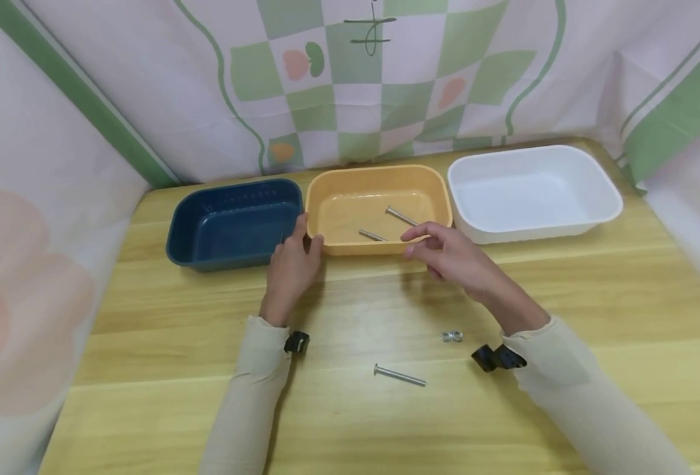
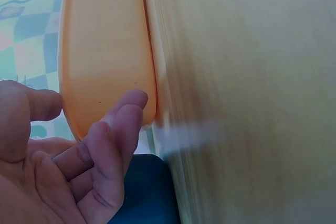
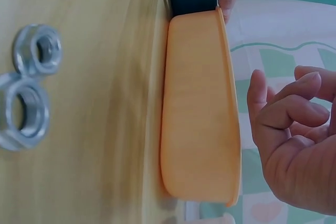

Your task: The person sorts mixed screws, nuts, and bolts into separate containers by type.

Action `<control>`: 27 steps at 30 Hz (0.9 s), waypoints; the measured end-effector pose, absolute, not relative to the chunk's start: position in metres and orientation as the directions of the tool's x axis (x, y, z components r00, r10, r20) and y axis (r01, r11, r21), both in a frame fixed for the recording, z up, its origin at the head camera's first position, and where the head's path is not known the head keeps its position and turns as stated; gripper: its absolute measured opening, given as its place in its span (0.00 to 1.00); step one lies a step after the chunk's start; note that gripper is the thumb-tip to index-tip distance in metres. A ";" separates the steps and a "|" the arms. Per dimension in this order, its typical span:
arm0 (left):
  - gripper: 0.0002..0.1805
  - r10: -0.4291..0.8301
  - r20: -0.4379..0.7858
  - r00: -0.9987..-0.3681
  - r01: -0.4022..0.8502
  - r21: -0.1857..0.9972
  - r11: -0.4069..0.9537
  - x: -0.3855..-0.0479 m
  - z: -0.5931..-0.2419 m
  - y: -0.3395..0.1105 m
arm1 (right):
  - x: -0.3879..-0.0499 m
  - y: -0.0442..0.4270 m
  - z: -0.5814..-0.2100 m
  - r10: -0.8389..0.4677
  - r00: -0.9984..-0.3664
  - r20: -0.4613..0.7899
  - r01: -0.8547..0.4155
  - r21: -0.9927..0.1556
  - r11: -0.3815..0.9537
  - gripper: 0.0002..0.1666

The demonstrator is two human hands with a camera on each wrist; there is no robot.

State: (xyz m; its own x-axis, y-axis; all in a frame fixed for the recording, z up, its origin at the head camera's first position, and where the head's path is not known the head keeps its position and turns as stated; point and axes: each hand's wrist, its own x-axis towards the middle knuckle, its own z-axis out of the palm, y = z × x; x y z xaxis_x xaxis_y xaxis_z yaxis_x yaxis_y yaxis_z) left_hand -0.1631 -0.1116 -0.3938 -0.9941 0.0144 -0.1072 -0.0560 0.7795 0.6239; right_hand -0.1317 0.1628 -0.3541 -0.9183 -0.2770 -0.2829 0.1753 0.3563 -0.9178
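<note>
My left hand (image 1: pixel 293 264) is at the left front corner of the orange tray (image 1: pixel 379 249), its fingers touching the rim and end wall. In the left wrist view, the thumb meets the rim and the fingers look loosely bent. Over the tray's front right rim is my right hand (image 1: pixel 450 257), thumb and index finger apart, with nothing visible between them in the right wrist view. Inside the tray lie a long metal bolt (image 1: pixel 401 216), its end near the right fingertips, and another bolt (image 1: pixel 373 235), partly hidden by the front wall.
A dark blue tray (image 1: pixel 195 260) stands left of the orange one, a white tray (image 1: pixel 540 234) right of it. On the wooden table (image 1: pixel 207 316) lie a third bolt (image 1: pixel 400 375) and two hex nuts (image 3: pixel 29 111) side by side. A patterned cloth (image 1: pixel 355 99) hangs behind.
</note>
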 end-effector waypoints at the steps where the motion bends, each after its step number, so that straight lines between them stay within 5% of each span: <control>1: 0.33 0.018 -0.106 -0.994 -0.053 0.625 0.779 -0.163 -0.394 -0.112 | -0.130 0.164 -0.354 -0.273 -0.918 -0.286 0.176 -0.914 0.366 0.22; 27: 0.32 0.025 -0.076 -0.997 -0.029 0.637 0.771 -0.161 -0.395 -0.112 | -0.099 0.184 -0.364 -0.299 -0.901 -0.315 0.182 -0.899 0.399 0.23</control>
State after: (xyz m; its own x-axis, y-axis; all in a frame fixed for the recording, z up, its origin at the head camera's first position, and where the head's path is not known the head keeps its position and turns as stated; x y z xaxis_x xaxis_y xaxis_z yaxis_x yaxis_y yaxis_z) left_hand -0.1614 -0.1124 -0.3946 -0.9968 0.0255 -0.0764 -0.0291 0.7706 0.6366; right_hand -0.0990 0.1844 -0.3642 -0.9008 -0.2990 -0.3148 0.1817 0.3988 -0.8989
